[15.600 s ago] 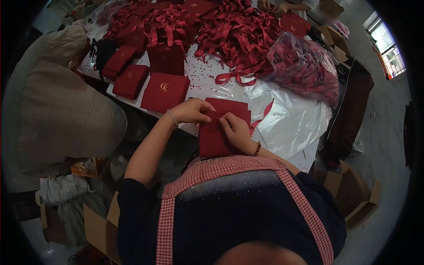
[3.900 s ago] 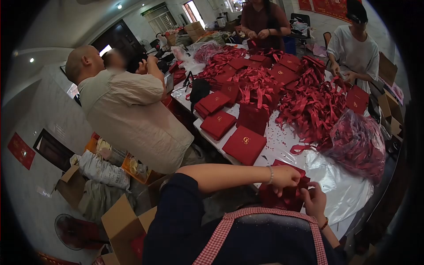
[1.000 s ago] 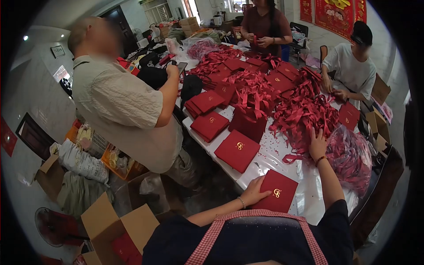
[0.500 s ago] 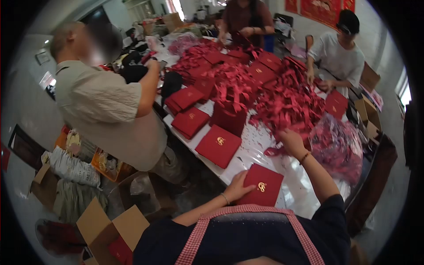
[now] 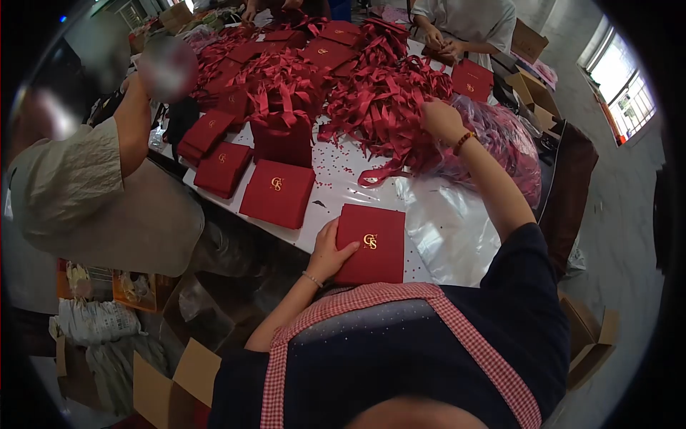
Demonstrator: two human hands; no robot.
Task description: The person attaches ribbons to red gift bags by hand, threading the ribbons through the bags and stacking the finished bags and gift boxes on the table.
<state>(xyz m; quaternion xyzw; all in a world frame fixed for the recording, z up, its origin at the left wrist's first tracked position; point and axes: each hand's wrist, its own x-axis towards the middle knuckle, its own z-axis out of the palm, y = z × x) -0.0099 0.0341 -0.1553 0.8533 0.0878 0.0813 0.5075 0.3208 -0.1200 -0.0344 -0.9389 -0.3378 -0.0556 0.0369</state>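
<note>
My left hand grips the left edge of a red card pouch with gold lettering, its thumb lying on the front face. The pouch rests at the table's near edge, against the checked apron. My right hand reaches out to the right side of a big heap of red ribbons; its fingertips are lost among the ribbons, so what they hold cannot be made out. Beside that hand lies a clear plastic bag of red ribbons.
Stacks of red pouches stand at the left on the white table. A person in a beige shirt is at the left. Another person's hands work at the far side. Open cardboard boxes lie below.
My right hand has gone from the pouch, where it worked earlier, out to the ribbon heap. My left hand keeps its hold on the pouch. The view has tilted downward.
</note>
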